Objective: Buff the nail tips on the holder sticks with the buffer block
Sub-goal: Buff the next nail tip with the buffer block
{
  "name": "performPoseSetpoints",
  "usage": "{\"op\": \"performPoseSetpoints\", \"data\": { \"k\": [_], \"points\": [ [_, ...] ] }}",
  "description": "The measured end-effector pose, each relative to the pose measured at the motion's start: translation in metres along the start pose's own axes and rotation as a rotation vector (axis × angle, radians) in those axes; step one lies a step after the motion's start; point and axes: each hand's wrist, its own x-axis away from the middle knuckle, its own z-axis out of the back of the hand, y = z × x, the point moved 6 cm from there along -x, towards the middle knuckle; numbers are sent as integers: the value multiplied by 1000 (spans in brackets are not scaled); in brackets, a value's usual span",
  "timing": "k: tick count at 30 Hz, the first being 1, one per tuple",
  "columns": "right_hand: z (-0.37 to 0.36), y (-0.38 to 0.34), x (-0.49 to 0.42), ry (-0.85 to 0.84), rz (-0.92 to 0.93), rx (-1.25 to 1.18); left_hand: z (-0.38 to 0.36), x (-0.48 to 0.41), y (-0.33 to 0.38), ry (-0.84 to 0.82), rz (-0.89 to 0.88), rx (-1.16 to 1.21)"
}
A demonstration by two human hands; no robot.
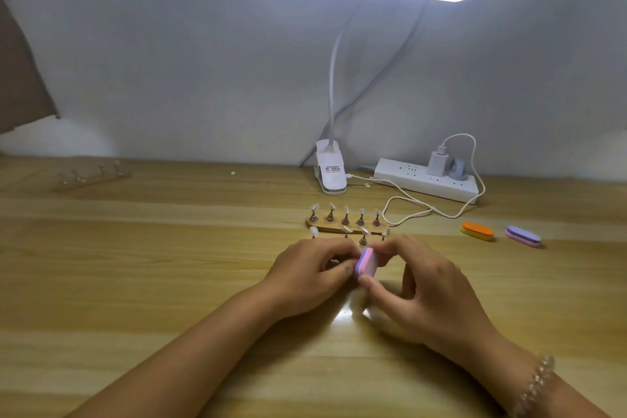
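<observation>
Buffing seemingly going on: right hand (417, 285) pinching block (366, 263); left hand (310, 276) curling beside it, hold hidden, cannot tell. Next calling for light, steady strokes.

The buffer block (365, 263) is layered purple and pink, with a white face. The tabletop (169, 265) is pale yellow-tan wood with darker grain streaks. The power strip (427, 181) is white with 1 small red light, and its charger (436, 163) and cable (407, 210) are white too. Nearer than the power strip, to its right, lie 2 blocks: an orange-over-yellow block (476, 231) and a purple-over-pink block (522, 236). Left of the strip, the lamp clip (330, 175) is white with a red-printed label. In front of the strip, a honey-brown wooden base (339, 227) carries dull grey-brown holder sticks (345, 219) with milky clear nail tips (315, 207).
</observation>
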Motion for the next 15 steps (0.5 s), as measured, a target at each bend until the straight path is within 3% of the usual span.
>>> {"op": "performPoseSetpoints", "data": {
  "k": [3, 8, 12, 15],
  "points": [
    [2, 11, -2, 25, -86, -17, 0, 0, 1, -5, 7, 23],
    [-2, 3, 2, -34, -54, 75, 0, -1, 0, 8, -9, 34],
    [6, 23, -3, 83, -202, -6, -3, -2, -2, -2, 14, 268],
    [6, 17, -2, 89, -138, -61, -3, 0, -2, 7, 5, 367]
  ]
}}
